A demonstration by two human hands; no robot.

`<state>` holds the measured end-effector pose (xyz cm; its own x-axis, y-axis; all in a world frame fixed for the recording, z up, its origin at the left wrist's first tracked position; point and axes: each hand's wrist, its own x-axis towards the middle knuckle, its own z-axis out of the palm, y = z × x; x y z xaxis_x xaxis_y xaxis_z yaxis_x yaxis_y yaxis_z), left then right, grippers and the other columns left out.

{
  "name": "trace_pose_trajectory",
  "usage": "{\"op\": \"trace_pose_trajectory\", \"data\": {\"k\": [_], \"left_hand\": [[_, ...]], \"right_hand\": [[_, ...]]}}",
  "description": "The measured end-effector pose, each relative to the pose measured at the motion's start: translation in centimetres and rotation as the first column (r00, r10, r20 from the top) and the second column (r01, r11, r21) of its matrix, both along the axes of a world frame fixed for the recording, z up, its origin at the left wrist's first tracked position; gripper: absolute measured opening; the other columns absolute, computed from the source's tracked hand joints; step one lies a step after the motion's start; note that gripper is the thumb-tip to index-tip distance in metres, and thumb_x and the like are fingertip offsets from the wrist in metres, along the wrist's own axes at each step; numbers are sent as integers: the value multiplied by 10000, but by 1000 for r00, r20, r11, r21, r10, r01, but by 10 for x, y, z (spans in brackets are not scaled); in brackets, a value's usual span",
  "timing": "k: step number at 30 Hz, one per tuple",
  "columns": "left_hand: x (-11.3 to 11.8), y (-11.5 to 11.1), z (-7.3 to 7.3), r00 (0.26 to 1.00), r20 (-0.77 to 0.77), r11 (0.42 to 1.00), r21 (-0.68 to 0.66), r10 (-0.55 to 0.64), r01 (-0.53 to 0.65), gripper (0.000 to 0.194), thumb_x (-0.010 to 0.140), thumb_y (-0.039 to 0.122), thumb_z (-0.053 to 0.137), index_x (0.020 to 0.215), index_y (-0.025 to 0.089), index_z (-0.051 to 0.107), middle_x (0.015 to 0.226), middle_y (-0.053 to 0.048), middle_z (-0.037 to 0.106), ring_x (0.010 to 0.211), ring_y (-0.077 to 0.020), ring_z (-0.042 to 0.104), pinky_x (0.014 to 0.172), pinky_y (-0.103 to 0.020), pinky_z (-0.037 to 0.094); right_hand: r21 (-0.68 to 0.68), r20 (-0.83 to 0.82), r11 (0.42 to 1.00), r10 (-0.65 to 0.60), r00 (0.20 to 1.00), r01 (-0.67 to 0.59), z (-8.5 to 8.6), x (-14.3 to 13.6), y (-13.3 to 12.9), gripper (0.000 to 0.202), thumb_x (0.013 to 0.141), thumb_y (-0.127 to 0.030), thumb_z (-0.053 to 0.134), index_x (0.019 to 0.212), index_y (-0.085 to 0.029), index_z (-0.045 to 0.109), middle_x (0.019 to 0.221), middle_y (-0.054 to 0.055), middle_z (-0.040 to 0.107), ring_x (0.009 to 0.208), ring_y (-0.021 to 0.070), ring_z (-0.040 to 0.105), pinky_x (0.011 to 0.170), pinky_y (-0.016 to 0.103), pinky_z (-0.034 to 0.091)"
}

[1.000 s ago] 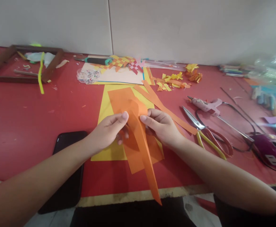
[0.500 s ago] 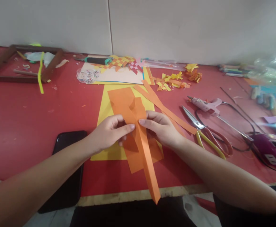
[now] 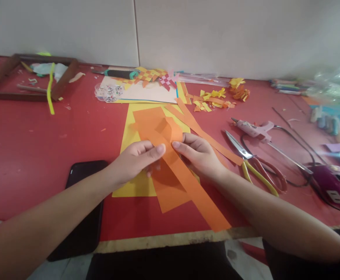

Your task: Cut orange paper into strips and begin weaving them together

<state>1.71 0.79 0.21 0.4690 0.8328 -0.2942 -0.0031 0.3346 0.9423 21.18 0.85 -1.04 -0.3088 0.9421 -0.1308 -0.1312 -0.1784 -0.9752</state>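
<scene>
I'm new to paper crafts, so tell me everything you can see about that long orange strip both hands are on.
The orange strip looks like thin, matte paper, long and flat with straight edges. It runs on a slant from between the thumbs toward the near table edge, where its blunt end lies. Its upper end looks folded. The left hand and right hand pinch it there. It lies over an orange sheet and a yellow sheet.

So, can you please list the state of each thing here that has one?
Orange paper strip: folded at the top, pinched by both hands.
Left hand: closed on the strip.
Right hand: closed on the strip.
Scissors: blades shut, lying flat.
Glue gun: lying on its side.
Phone: screen dark.
</scene>
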Motion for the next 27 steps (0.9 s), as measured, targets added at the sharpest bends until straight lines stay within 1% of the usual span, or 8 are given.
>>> {"op": "trace_pose_trajectory", "data": {"k": [3,7,9,12,17,20,23,27], "left_hand": [[1,-1,3,996,-62,998,18,-67,68,327,746,435,770,841,161,620,634,15,607,511,-103,547,444,-205,422],[3,-1,5,994,-108,999,11,-32,34,299,789,370,703,988,157,638,635,27,606,478,-108,556,411,-208,422],[3,0,5,995,-98,1000,18,-16,17,297,777,352,706,986,152,640,623,33,598,473,-103,551,404,-201,420],[3,0,4,997,-73,1000,10,1,0,299,744,334,732,955,144,636,592,41,588,462,-97,547,391,-187,407],[3,0,0,998,-13,997,-60,56,-57,228,769,316,709,893,149,614,616,30,627,430,-80,568,387,-166,398],[2,1,-3,998,30,994,-89,64,-61,198,781,304,704,873,153,615,651,28,648,419,-68,575,399,-160,427],[1,1,-4,995,73,993,-105,64,-56,203,783,298,714,896,152,629,682,29,657,425,-62,585,421,-159,462],[2,1,-4,993,74,990,-110,94,-85,224,778,307,741,889,150,627,715,30,647,423,-55,584,400,-149,455]], "right_hand": [[-26,-2,1000,-2,1000,2,-1,0,-1,350,844,-500,697,723,-209,544,525,-65,501,432,75,451,419,222,308],[-72,-4,996,45,999,-45,-1,2,-3,379,830,-519,689,688,-204,533,509,-64,493,412,78,453,399,218,322],[-80,-8,994,73,997,-74,1,2,-4,339,801,-489,721,712,-199,570,560,-50,525,445,83,477,424,223,356],[-83,-18,994,75,997,-76,2,1,-4,303,784,-461,741,744,-194,604,633,-37,547,492,82,490,461,227,393],[-69,-19,995,75,997,-76,2,1,-4,287,824,-428,723,743,-192,583,602,-55,517,471,63,453,422,197,361],[-38,-20,996,81,997,-81,0,1,-4,277,849,-410,706,742,-189,576,585,-64,509,455,55,442,404,185,349],[-14,-33,997,78,996,-79,0,1,-3,279,863,-398,697,735,-188,566,582,-68,498,449,49,436,402,180,353],[-13,-40,999,31,999,-32,0,0,-2,315,856,-402,706,708,-188,528,564,-77,466,446,41,415,402,169,342]]}}
